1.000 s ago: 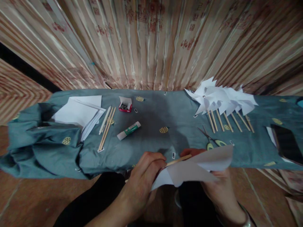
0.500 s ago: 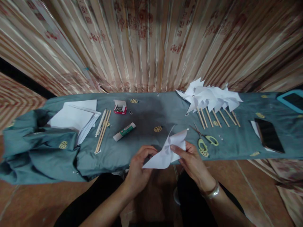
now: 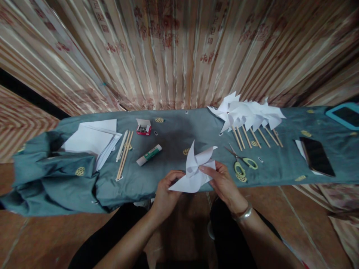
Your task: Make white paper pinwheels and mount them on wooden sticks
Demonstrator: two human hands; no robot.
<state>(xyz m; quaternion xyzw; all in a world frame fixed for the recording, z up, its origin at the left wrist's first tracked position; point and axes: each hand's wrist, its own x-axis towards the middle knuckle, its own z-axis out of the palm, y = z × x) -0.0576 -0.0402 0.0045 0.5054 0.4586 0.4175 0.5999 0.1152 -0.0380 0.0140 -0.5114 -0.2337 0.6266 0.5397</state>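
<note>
Between my hands is a white paper pinwheel [image 3: 193, 172], its blades curled in toward the centre, held over the near edge of the cloth-covered table [image 3: 174, 130]. My right hand [image 3: 224, 183] pinches it, the thumb pressed close to the middle and the fingers behind. My left hand [image 3: 168, 190] is closed around the lower left blade, its fingertips partly hidden behind the paper. No stick shows on this pinwheel. Green-handled scissors [image 3: 240, 163] lie open to the right of my right hand. A glue stick [image 3: 149, 155] lies beyond my left hand.
Several finished pinwheels on sticks [image 3: 246, 116] lie overlapping at the back right. White paper sheets [image 3: 89, 136], wooden sticks [image 3: 125, 155], a white pen [image 3: 122, 145] and a small red box of metal pins [image 3: 144, 127] are on the left. A phone [image 3: 316, 156] lies far right.
The pinwheel has tilted to face me more, and its upper left blade now stands up clearly. Both hands keep their hold, raised very slightly; the view has shifted a little.
</note>
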